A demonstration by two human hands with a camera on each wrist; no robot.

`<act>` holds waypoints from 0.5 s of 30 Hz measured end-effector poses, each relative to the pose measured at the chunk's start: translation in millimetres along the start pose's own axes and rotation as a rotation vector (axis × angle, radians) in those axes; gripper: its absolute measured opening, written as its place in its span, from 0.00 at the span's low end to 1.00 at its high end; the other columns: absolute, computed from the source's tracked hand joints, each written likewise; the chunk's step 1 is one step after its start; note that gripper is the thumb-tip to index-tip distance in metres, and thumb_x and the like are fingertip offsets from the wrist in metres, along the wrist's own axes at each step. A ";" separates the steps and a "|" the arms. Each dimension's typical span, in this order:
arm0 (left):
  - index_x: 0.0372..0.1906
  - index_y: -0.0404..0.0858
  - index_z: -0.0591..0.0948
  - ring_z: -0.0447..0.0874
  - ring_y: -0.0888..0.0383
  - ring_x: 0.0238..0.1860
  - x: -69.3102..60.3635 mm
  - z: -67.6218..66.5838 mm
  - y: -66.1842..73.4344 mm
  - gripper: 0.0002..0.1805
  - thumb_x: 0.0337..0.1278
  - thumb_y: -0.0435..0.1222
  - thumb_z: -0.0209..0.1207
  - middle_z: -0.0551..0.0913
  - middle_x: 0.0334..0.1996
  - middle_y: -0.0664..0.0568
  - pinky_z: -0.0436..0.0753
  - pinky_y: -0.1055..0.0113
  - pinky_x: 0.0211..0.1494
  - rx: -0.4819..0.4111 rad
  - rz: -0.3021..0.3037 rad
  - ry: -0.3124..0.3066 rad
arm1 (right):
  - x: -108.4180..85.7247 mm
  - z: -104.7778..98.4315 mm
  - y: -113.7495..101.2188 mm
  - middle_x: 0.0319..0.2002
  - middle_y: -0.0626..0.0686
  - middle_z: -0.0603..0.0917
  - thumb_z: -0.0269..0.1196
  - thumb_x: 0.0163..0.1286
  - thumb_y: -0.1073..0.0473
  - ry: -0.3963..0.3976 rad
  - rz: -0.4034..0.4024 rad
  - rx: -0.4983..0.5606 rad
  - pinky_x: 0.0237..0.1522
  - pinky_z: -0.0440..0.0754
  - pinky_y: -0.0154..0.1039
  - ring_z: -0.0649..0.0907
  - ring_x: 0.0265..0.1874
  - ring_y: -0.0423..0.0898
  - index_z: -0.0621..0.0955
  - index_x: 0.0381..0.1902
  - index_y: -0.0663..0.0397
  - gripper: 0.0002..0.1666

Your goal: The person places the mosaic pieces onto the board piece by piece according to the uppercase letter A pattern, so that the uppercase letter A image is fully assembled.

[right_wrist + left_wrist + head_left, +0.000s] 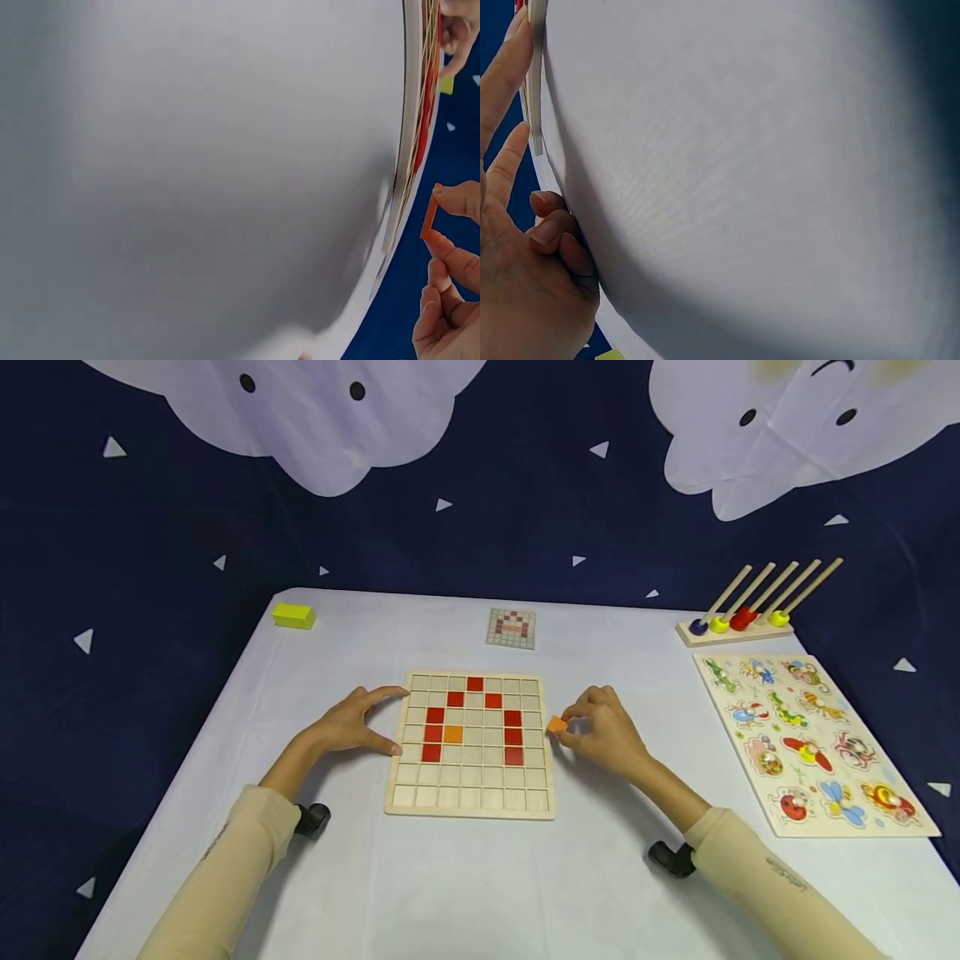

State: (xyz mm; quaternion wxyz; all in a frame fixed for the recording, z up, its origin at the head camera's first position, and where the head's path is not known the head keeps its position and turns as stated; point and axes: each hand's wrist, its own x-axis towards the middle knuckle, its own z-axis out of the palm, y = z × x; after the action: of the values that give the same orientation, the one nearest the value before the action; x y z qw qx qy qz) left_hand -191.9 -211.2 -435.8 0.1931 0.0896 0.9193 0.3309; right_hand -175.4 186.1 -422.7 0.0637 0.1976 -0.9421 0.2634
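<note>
A wooden grid board (471,816) lies mid-table, with several red square tiles forming an arch and one orange tile (453,735) inside its left leg. At the board's left edge my left hand (341,722) rests its extended thumb and forefinger; the other fingers are loosely curled in the left wrist view. Just off the board's right edge, my right hand (603,735) pinches an orange square tile (557,724) between thumb and fingertips. In the right wrist view this tile (430,214) shows edge-on, held above the table. Behind the board lies a small pattern card (512,628) with a similar arch.
A yellow block (293,616) sits at the table's back left corner. Back right stands a peg stand (738,633) with coloured beads. An insect puzzle board (813,743) lies along the right side. White cloth (450,885) covers the table.
</note>
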 end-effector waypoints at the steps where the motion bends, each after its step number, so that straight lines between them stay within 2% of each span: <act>1: 0.73 0.53 0.66 0.67 0.46 0.49 0.0 0.1 -0.2 0.55 0.33 0.50 0.80 0.69 0.50 0.40 0.71 0.45 0.58 0.000 -0.001 0.000 | 1.6 2.6 -3.4 0.35 0.57 0.79 0.75 0.51 0.61 -0.010 -0.010 0.004 0.42 0.70 0.46 0.70 0.40 0.51 0.88 0.33 0.61 0.12; 9: 0.73 0.53 0.66 0.67 0.46 0.49 1.0 0.9 -1.5 0.55 0.33 0.50 0.80 0.69 0.51 0.40 0.71 0.45 0.58 0.000 -0.002 -0.003 | 10.7 19.7 -24.8 0.34 0.54 0.78 0.77 0.52 0.57 -0.056 -0.042 0.065 0.41 0.70 0.43 0.69 0.39 0.48 0.88 0.32 0.59 0.13; 15: 0.73 0.54 0.66 0.66 0.46 0.48 0.5 -0.1 -1.2 0.55 0.33 0.50 0.80 0.68 0.49 0.40 0.71 0.46 0.56 -0.005 0.001 -0.005 | 18.5 27.5 -38.0 0.35 0.52 0.78 0.75 0.52 0.59 -0.090 -0.072 0.082 0.40 0.70 0.41 0.69 0.38 0.47 0.88 0.32 0.59 0.11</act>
State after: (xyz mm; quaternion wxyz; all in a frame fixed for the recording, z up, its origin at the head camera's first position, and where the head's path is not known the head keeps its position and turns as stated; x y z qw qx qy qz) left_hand -192.4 -212.0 -436.6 0.1954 0.0904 0.9179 0.3333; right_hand -177.3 135.7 -424.1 0.0228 0.2456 -0.9246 0.2902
